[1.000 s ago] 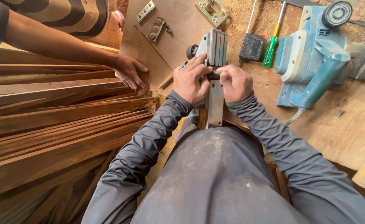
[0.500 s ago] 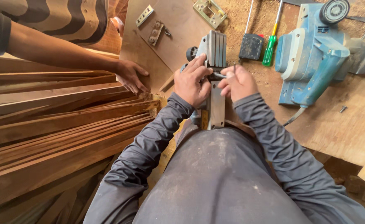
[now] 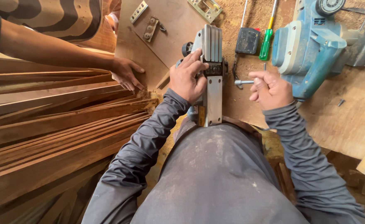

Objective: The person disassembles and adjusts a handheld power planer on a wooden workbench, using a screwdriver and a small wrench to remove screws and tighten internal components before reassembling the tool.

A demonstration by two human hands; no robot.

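We are keeping the grey planer (image 3: 210,66) upside down, sole up, its near end propped against our lap and its far end on the desk (image 3: 348,120), so the blade area is facing us. Our left hand (image 3: 187,79) is wrapping the planer's left side, its grip closed, fingers curling over the sole to steady it. Our right hand (image 3: 271,89) is hanging just right of the planer, its grip closed around a small metal key (image 3: 244,82) pointing at the planer's side. A blue planer (image 3: 311,45) is lying nearby. Another person's hand (image 3: 126,74) is resting flat beside the stacked planks (image 3: 53,124).
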